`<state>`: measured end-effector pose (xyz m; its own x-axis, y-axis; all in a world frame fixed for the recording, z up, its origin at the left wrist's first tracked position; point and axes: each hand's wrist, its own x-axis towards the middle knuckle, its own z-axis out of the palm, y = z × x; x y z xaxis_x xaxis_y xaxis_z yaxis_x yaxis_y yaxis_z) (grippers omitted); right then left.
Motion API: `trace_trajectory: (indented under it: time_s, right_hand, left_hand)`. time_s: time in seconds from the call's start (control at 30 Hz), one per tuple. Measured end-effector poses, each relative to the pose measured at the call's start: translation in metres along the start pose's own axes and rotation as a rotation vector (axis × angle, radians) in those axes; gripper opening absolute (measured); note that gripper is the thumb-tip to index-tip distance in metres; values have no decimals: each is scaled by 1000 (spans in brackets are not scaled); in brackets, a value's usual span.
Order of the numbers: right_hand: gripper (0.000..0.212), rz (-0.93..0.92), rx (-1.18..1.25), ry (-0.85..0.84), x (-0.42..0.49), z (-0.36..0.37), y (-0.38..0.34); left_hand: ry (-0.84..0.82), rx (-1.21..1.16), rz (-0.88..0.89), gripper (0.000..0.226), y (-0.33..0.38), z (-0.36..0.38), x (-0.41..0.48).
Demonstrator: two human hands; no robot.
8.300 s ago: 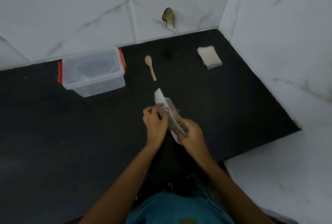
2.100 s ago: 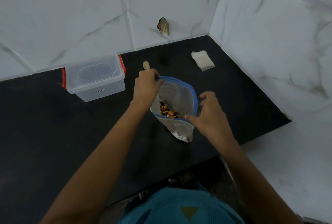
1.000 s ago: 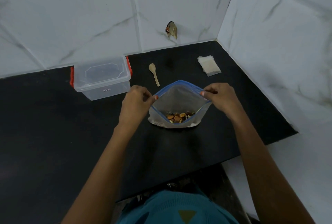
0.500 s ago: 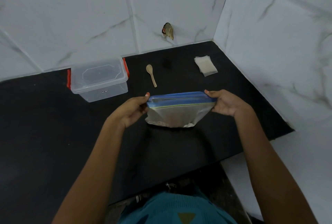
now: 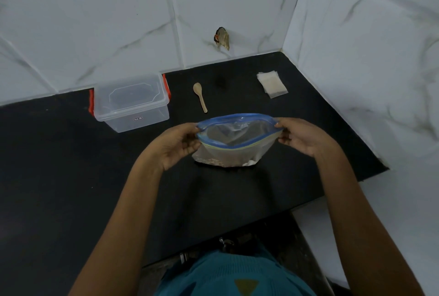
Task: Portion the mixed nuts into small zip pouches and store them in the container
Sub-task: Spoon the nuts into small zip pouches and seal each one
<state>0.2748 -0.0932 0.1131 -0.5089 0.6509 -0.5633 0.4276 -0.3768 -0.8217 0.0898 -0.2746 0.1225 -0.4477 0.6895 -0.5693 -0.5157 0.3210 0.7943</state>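
Open nut bag, zip ends between left hand and right hand fingers

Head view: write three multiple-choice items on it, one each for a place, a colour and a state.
1. The spoon lies: A) on the counter between the container and the small pouches; B) inside that container; C) against the wall.
2. The rim of the bag is: A) red; B) blue; C) black.
3. The bag is: A) lying untouched; B) held by one hand; C) held by both hands.
Key: A, it lies on bare counter there; B, a blue band rings the mouth; C, left hand and right hand pinch its ends.
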Motion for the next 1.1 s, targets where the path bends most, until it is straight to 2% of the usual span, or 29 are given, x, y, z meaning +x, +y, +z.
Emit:
trace_trajectory:
  time_s: [0.07,0.17,0.33,0.47,0.6,0.77,0.97,1.1]
  right_hand:
    - [16,-32,-56,71,-4,1,-2]
    - [7,-69,-8,103,-9,-1,-2]
    - [5,-6,31,16,-15,-3,-2]
    - [8,92,78,-69,-12,-4,0]
    - [5,117,164,-134,-9,-1,5]
    - [11,148,311,-123,-4,0,12]
    - [10,179,650,-49,2,-6,22]
    - [7,171,765,-87,2,-4,28]
  left_hand:
    - [52,9,-1,11,1,0,0]
    - [58,25,-1,10,1,-3,-1]
    - [77,-3,-47,10,0,-1,-2]
    - [48,87,-56,6,0,2,0]
    - [79,130,-35,5,2,2,2]
    - [71,-8,-70,7,0,-5,4]
    - [-5,-423,-188,11,-11,-16,6]
    - [-46,-577,-226,15,-18,-13,7]
